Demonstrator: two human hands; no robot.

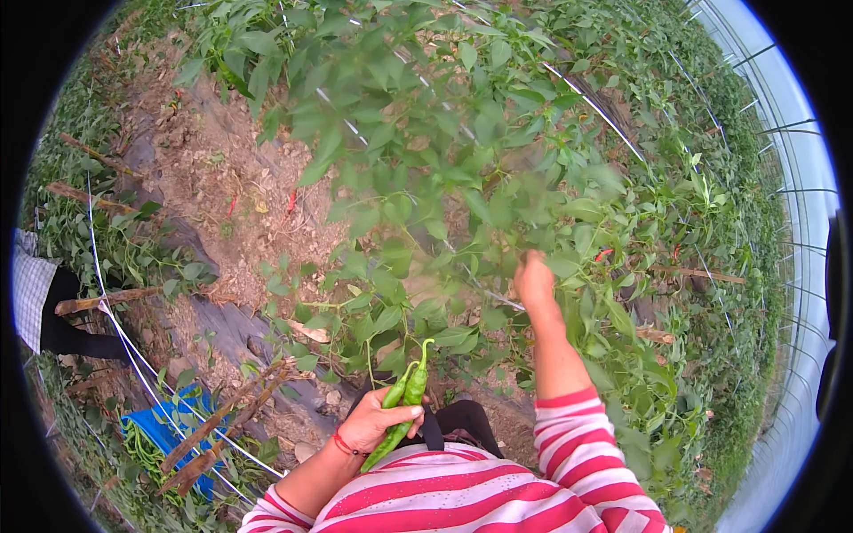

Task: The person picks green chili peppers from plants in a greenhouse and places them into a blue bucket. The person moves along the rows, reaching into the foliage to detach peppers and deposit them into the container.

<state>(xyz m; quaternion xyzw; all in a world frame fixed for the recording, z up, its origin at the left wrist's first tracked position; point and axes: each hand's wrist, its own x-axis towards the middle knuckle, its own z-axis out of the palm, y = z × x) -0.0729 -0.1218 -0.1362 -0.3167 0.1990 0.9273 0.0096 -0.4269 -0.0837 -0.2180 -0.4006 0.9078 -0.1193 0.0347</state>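
Two long green chili peppers (414,385), stems upward, are gripped in my left hand (370,421) close to my body. The thumb lies across the larger pepper. My right hand (534,283) reaches forward into the leaves of a pepper plant (480,200). Leaves and blur cover its fingertips, so whether it holds anything is hidden. Leafy stems of the pepper plant hang just beyond the peppers, between my two hands.
White support cords (593,110) run through the rows. Wooden stakes (216,426) lean beside a blue sheet or bag (156,423) with several green peppers (143,453). Another person's dark-clad leg (73,333) shows at left. Red peppers (291,201) lie on bare soil (253,166).
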